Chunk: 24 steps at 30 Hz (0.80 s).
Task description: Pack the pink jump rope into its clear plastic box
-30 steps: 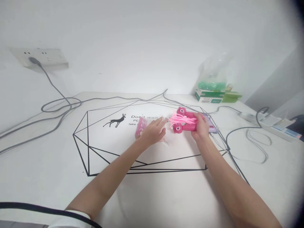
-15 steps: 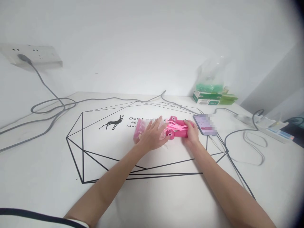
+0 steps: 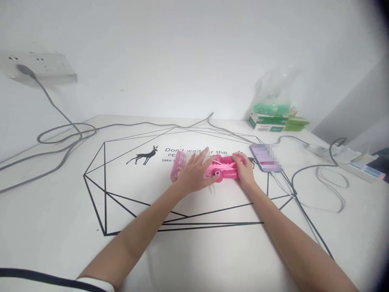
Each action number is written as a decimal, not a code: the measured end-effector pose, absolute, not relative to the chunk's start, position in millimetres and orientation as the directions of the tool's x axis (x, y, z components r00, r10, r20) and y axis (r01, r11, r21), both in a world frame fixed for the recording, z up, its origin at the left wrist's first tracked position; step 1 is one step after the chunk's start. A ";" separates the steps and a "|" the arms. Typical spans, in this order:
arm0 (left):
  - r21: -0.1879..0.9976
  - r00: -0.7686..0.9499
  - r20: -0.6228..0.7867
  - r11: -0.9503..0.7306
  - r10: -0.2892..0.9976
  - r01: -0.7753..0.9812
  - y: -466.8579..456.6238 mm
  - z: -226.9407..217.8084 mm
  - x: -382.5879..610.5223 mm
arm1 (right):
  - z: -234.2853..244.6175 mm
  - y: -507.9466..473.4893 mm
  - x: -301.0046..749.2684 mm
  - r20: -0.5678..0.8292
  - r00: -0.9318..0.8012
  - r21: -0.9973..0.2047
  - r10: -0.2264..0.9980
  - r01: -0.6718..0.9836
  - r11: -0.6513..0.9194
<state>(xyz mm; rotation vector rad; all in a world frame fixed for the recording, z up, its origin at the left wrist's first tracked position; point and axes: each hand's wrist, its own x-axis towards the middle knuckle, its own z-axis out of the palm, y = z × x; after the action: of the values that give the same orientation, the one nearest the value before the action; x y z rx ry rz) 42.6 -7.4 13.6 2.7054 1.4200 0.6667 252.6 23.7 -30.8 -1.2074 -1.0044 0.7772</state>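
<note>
A pink jump rope (image 3: pixel 225 166) lies bundled over the table, its cord wound round two darker pink handles with cartoon eyes. My right hand (image 3: pixel 245 173) is closed round the right-hand ends of the handles. Over a clear package with a pink printed end (image 3: pixel 178 165) rests my left hand (image 3: pixel 194 173), gripping it with fingers stretched across the top and the thumb by its right-hand mouth. The left ends of the handles are at that mouth, partly inside. My left hand hides much of the package.
Right of my hands lies a phone (image 3: pixel 265 158) with a white cable. Behind it, a clear bag with green contents (image 3: pixel 272 108) sits on a green-and-white box (image 3: pixel 267 121). A power strip (image 3: pixel 349 160) stands far right. Grey cable (image 3: pixel 146 123) runs along the back to a wall socket (image 3: pixel 57 67).
My right hand has moved slightly left, pushing the jump rope further toward and into the package's mouth. My left hand has stayed on the package. The view has shifted a little.
</note>
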 end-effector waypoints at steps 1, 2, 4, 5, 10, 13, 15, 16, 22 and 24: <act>0.205 0.501 0.360 -0.591 0.787 0.780 -7.4 13.5 42.8 | -30.5 22.7 251.2 0.227 0.353 -0.974 0.908 0.073 0.216; 0.203 0.508 0.362 -0.598 0.782 0.775 -7.2 13.2 42.9 | -30.5 22.0 249.7 0.250 0.331 -0.968 0.910 0.106 0.227; 0.196 0.517 0.368 -0.608 0.773 0.769 -6.5 11.8 43.0 | -31.8 21.4 247.1 0.297 0.299 -0.951 0.907 0.178 0.252; 0.194 0.519 0.370 -0.610 0.771 0.768 -6.1 11.1 42.9 | -33.1 21.5 246.1 0.315 0.281 -0.941 0.906 0.216 0.261; 0.186 0.524 0.361 -0.610 0.771 0.770 -5.6 9.5 42.6 | -40.0 22.8 243.4 0.408 0.085 -0.825 0.909 0.460 0.327; 0.187 0.521 0.356 -0.606 0.775 0.773 -6.3 9.7 42.3 | -38.6 22.2 245.2 0.461 -0.062 -0.665 0.885 0.636 0.391; 0.187 0.527 0.360 -0.613 0.770 0.767 -6.5 9.7 41.9 | -35.6 20.7 248.8 0.490 -0.174 -0.521 0.854 0.727 0.447; 0.187 0.530 0.364 -0.618 0.766 0.764 -6.5 9.6 41.6 | -34.0 19.8 251.2 0.500 -0.241 -0.441 0.832 0.756 0.484; 0.198 0.541 0.345 -0.623 0.767 0.757 -4.5 10.1 40.4 | -29.7 14.4 262.3 0.482 -0.522 -0.153 0.704 0.741 0.654; 0.216 0.548 0.328 -0.626 0.769 0.749 -3.7 10.5 40.2 | -29.2 13.8 262.4 0.474 -0.550 -0.118 0.688 0.735 0.668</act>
<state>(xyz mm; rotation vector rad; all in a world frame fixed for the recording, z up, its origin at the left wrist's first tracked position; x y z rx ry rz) 40.2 -3.7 10.5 2.7191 1.3348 0.6150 262.4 13.8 -29.2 -1.1030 -2.3958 -0.1282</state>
